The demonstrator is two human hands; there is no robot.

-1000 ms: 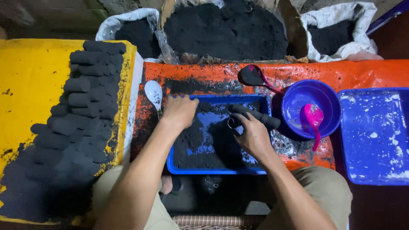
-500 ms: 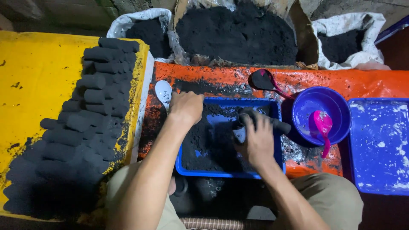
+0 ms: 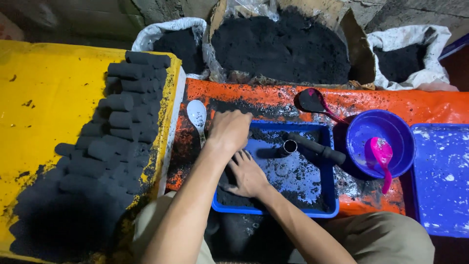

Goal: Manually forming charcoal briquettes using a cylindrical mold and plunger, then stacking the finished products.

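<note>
Fingers of the right hand lie spread and flat on the black powder inside the blue tray, palm down, holding nothing. Just beyond it, the left hand is curled into a loose fist over the tray's far left corner; whether its fingers pinch anything cannot be told, since they fold under the hand. Both forearms reach in from the bottom of the head view, above the person's khaki-clad knees. Beside the hands, in the middle of the tray, a short metal tube lies on its side with its open mouth facing the hands, joined to a dark rod that rests across the tray's right rim. The work in hand looks like gathering and pressing the loose powder together; the next move would probably call for taking up the tube. Left of the tray a white spoon lies on the orange tabletop. Farther left, rows of dark cylinders cover a yellow board. Right of the tray sit a blue bowl with a pink spoon, and a second blue tray. Farthest back stand sacks of black powder.
</note>
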